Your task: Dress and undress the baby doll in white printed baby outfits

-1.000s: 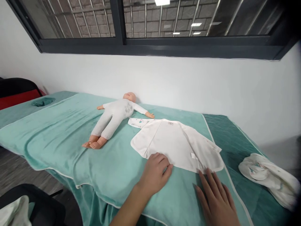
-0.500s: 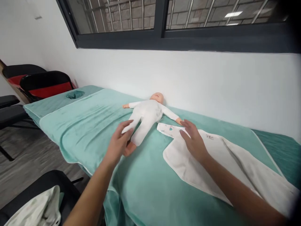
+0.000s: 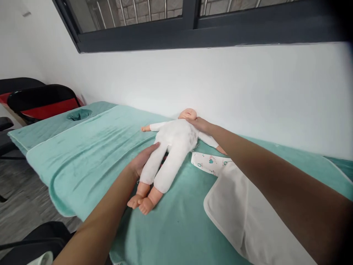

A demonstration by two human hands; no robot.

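A baby doll point(image 3: 176, 136) with a white cloth body lies on its back on a green-covered bed, its head near the wall and its bare feet towards me. My left hand point(image 3: 146, 156) grips the doll's leg on the left at the thigh, the thumb along its side and the other fingers hidden beneath. At the doll's neck and shoulder, my right hand point(image 3: 200, 124) has hold of it, fingers partly hidden behind. Under my right forearm a white baby garment point(image 3: 234, 195) is spread out, with a patterned strip point(image 3: 208, 162) beside the doll's hand.
The green bed cover point(image 3: 91, 147) has a face hole point(image 3: 79, 115) at the far left. Black and red folding chairs point(image 3: 46, 105) stand beyond that end. A black chair point(image 3: 41, 239) is at the lower left. A white wall point(image 3: 124, 81) with a dark window frame point(image 3: 132, 36) borders the far side.
My right hand has moved from above the garment to the doll's neck. My left hand has gone from above the feet to the thigh. The view has shifted closer.
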